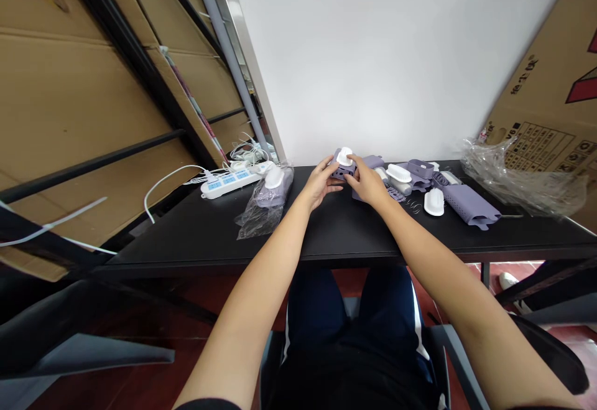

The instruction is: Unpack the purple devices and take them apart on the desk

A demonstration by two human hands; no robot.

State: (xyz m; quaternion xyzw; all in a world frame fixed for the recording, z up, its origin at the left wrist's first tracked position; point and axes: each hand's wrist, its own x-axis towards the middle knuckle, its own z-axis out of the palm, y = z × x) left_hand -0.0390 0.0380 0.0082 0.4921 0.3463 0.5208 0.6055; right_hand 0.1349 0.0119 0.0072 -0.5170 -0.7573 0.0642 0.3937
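Over the black table [336,229], my left hand [319,181] is closed round the side of a purple plastic holder [343,171] with holes in its wall. A white rounded cap [345,153] sits on top of the holder. My right hand [367,181] grips the holder from the other side, with its fingertips against the white cap. To the right lie a loose white cap [434,202], a perforated purple sleeve [471,205], a purple ring-shaped part [420,168] and several small metal rings [413,206].
At the left, a purple piece with a white cap [274,180] lies in a clear plastic bag [259,218]. Behind it is a white power strip [237,180] with tangled cables. Clear plastic wrap [517,173] lies at the right, before a large cardboard box [550,117]. A white wall rises behind.
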